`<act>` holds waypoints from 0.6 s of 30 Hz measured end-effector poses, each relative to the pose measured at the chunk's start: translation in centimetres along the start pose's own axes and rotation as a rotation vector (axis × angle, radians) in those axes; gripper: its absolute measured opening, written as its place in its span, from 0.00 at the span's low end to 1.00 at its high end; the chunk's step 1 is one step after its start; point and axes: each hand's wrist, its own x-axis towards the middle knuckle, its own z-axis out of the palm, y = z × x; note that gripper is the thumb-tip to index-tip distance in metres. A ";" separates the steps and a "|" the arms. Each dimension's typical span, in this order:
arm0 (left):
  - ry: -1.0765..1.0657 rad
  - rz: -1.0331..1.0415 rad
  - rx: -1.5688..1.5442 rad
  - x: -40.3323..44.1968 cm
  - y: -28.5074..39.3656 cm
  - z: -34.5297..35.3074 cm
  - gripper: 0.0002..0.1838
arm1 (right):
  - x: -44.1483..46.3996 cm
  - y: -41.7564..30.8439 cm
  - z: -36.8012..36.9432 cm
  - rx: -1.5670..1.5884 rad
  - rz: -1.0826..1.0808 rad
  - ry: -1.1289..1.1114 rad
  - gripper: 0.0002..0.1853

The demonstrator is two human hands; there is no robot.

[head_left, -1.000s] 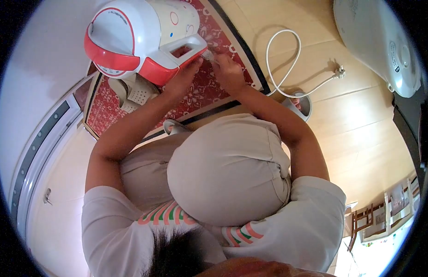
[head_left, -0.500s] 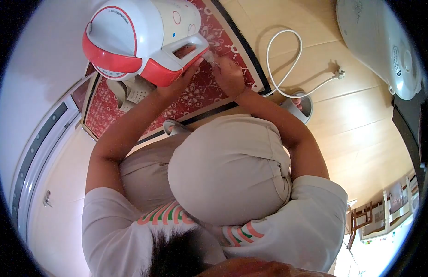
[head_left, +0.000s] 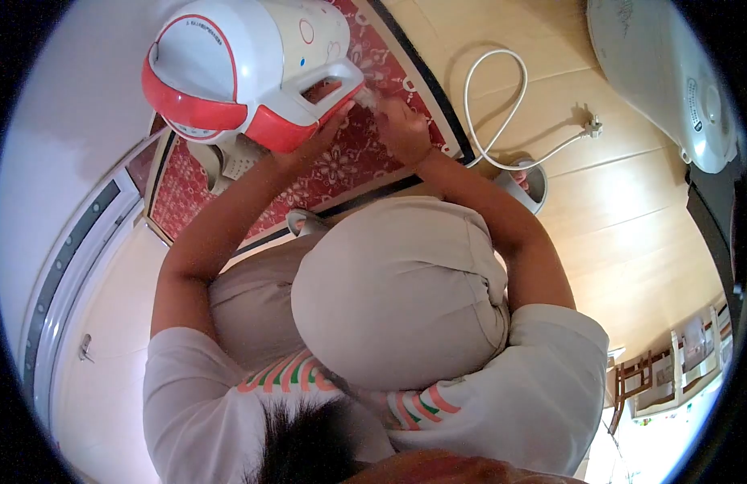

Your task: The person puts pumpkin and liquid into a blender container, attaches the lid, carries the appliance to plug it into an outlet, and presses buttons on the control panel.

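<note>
Over the red mat (head_left: 333,168), the red-and-white jug (head_left: 264,48) is touched by the left hand (head_left: 315,145) (grip can't be told), a whitish scrap (head_left: 366,99) seems pinched by the right hand (head_left: 404,133), and stuff looks kinda unfinished.

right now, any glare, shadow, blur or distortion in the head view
Head view: the dotted strip bows and corners go black; head view: glare whitens the tan floor, the plug casts a shadow; head view: the pale item by the right hand is indistinct.
</note>
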 end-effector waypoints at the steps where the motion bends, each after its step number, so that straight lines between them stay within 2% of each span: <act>1: -0.006 -0.079 -0.113 0.0 -0.1 0.2 0.20 | 0.1 -0.1 0.1 0.000 0.008 0.028 0.14; 2: -0.013 -0.162 -0.227 -0.1 -0.2 0.4 0.23 | 0.0 -0.3 0.1 -0.020 0.023 0.023 0.13; 5: -0.046 -0.045 0.039 0.4 1.3 -0.6 0.24 | 0.3 -0.9 -0.1 -0.076 0.048 -0.015 0.10; 8: -0.009 -0.045 0.045 0.5 1.1 -0.4 0.23 | 0.5 -0.2 -0.4 -0.134 0.031 -0.095 0.09; 11: 0.055 -0.115 -0.103 0.8 1.5 0.1 0.16 | 1.1 0.4 -0.7 -0.176 -0.020 -0.111 0.09; 13: 0.093 -0.144 -0.153 0.8 3.2 -0.5 0.17 | 1.5 0.7 -0.6 -0.179 -0.082 -0.055 0.09; 18: 0.258 -0.154 -0.295 0.4 8.3 -2.0 0.15 | 1.1 0.3 0.0 -0.054 0.005 0.007 0.11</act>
